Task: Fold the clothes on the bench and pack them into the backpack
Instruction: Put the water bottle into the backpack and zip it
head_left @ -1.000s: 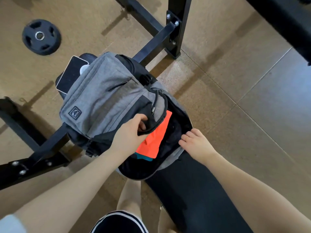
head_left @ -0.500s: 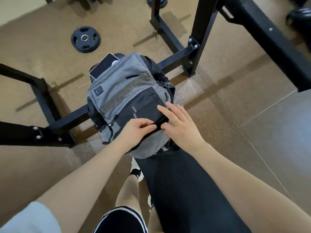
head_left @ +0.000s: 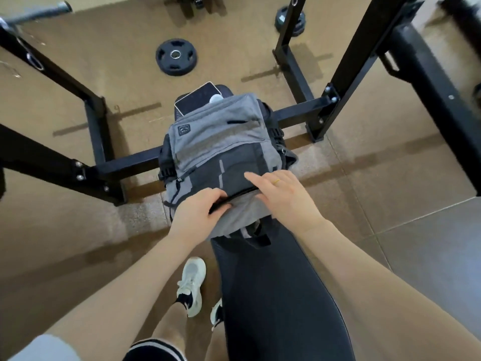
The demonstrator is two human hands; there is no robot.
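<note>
Head view, looking down past the person's own legs. Nearest are a striped shorts hem (head_left: 153,350) and a white sneaker (head_left: 191,286) on the tan floor (head_left: 78,243). Beside them the black padded bench (head_left: 273,295) runs away from the viewer.

On the far end of the bench lies the grey backpack (head_left: 221,147), front panel up. A second ago its main compartment gaped open and orange and teal folded clothes showed inside; now the flap is down over the opening and no clothes can be seen, either in the bag or on the bench. This suggests packing is done and only closing remains.

The left hand (head_left: 200,212) has its fingers curled together, pinching the dark zipper edge (head_left: 234,198) at the near end of the bag. The right hand (head_left: 283,196) lies flat with fingers spread, pressing the top panel down just beside the same seam; it grips nothing. Half a second ago both hands sat in much the same places, so the closing has only begun.

Beyond the bag, a dark tablet (head_left: 196,100) sticks out from its far end. Further off stand the black steel rack (head_left: 99,162) and a weight plate (head_left: 176,56) on the floor.
</note>
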